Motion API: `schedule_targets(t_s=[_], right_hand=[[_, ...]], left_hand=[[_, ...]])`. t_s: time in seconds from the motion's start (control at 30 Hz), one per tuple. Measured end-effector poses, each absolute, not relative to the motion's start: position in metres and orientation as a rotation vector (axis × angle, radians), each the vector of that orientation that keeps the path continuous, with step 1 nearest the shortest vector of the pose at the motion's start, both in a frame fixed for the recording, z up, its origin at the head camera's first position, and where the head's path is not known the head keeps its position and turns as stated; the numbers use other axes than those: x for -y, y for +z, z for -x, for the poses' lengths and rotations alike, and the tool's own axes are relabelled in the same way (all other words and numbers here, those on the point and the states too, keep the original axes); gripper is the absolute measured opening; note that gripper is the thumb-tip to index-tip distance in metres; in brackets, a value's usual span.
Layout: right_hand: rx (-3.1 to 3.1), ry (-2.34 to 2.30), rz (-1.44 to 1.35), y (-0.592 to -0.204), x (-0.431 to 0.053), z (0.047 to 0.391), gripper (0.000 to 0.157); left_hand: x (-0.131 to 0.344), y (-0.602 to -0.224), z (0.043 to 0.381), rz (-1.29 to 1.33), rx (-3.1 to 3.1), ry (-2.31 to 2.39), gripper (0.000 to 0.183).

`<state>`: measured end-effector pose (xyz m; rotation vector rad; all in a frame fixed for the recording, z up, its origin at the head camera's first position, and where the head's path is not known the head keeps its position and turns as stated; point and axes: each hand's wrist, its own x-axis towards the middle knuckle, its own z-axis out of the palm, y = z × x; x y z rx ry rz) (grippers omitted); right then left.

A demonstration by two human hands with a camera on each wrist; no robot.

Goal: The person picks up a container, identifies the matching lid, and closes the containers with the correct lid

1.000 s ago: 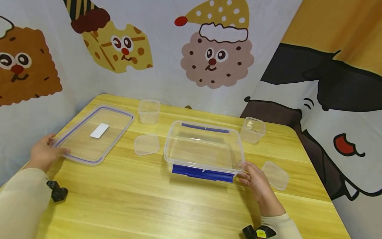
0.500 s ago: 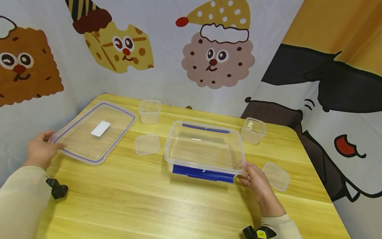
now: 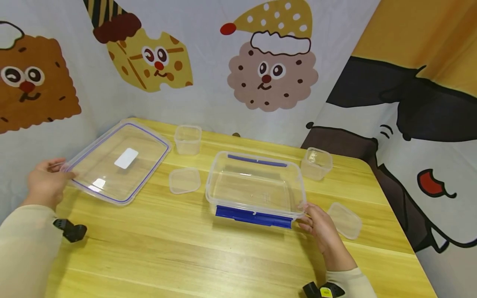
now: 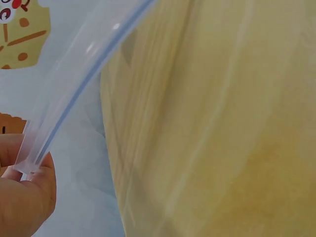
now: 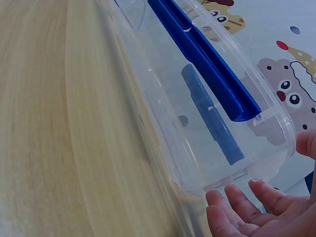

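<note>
At the left side of the table, my left hand (image 3: 45,182) pinches the near-left corner of a large clear lid (image 3: 145,128) with a blue seal and a white label. The lid is tilted above the table; the thumb and fingers grip its edge in the left wrist view. My right hand (image 3: 323,227) holds the near-right corner of a big clear food container (image 3: 223,194), thumb by the rim and fingers against the side wall. That container is uncovered, with a blue clip (image 5: 207,64) hanging along its front and another at the back.
Two small clear tubs, a left one (image 3: 188,140) and a right one (image 3: 316,164), stand toward the back of the wooden table (image 3: 208,265). Near them lie two small clear lids, one left (image 3: 184,180) and one right (image 3: 345,221). A printed cloth (image 3: 208,82) hangs behind.
My left hand has moved slightly up and left, raising the near-left end of the large lid. The right hand and the container have stayed in place.
</note>
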<state>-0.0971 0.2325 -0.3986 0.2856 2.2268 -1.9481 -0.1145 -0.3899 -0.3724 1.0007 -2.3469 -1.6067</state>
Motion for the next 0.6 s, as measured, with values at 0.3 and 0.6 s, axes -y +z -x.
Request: schedule_targets(t_s=[0.3,0.6], right_hand=[[-2.228,-1.976,-0.245,-0.408,-0.237,0.099,0.054],[-2.186,-1.959,-0.345,-0.435,-0.251,0.113,0.054]], left_hand=[[0.381,-0.365,0.116,-0.996,2.012,-1.855,0.032],[0.385,-0.367,0.115,-1.037,2.085,-1.833,0.029]])
